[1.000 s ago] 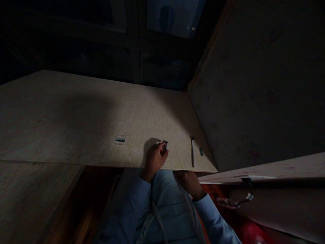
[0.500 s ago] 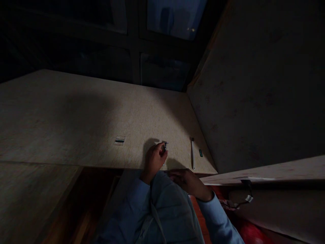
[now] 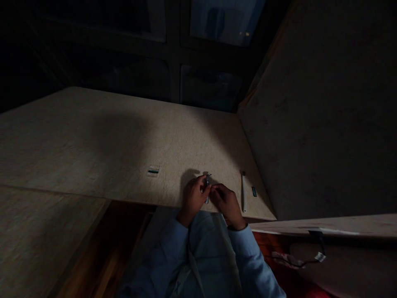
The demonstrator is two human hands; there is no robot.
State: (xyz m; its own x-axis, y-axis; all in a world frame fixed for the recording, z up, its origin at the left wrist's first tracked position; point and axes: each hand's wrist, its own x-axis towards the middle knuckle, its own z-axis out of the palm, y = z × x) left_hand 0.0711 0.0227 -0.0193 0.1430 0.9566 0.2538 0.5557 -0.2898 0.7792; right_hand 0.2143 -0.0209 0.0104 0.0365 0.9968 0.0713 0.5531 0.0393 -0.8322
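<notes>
A large pale wooden panel lies flat in front of me in dim light. Near its front edge my left hand is closed on a small metal fitting that stands on the panel. My right hand has come up beside it, its fingers pinched together at the same fitting. A thin white stick-like piece lies just to the right of my hands, with a small dark slot beside it. Another small slot sits to the left.
An upright panel stands along the right edge of the flat one. A lower board at the right has a cable hanging from it. Dark cabinet doors fill the background. My light blue sleeves and lap are below.
My right hand rose from under the panel's front edge onto the panel and joined the left hand at the metal fitting. The left hand stayed on the fitting.
</notes>
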